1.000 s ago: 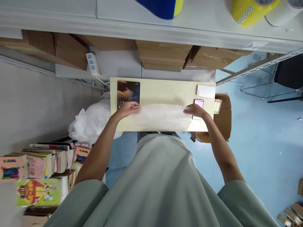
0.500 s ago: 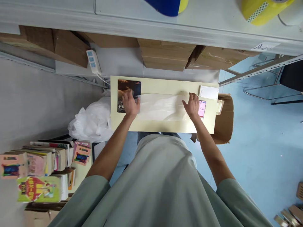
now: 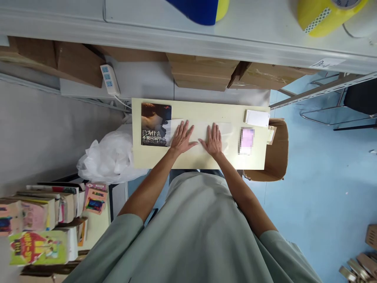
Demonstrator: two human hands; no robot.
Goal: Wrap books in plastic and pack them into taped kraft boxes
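Observation:
A thin, whitish translucent sheet, perhaps a plastic bag (image 3: 199,127), lies flat on the cream table (image 3: 206,109). My left hand (image 3: 182,138) rests on its left part, fingers spread and palm down. Just to the right, my right hand (image 3: 212,139) presses flat on the same sheet, its thumb stretched toward the left one. Neither hand grips anything. Left of the hands is a dark-covered book (image 3: 156,124), its right edge overlapped by the sheet's left end. A phone with a pink screen (image 3: 246,139) lies right of my right hand.
A white box (image 3: 257,118) sits at the table's back right corner, above an open carton (image 3: 278,157). White plastic bags (image 3: 110,155) bulge at the left. Piled books (image 3: 41,243) stand lower left. A grey shelf (image 3: 132,33) crosses in front, with cartons (image 3: 203,70) beneath.
Both hands have moved inward, from the sheet's two ends to near its middle, and now lie flat on it. The book's cover is more exposed.

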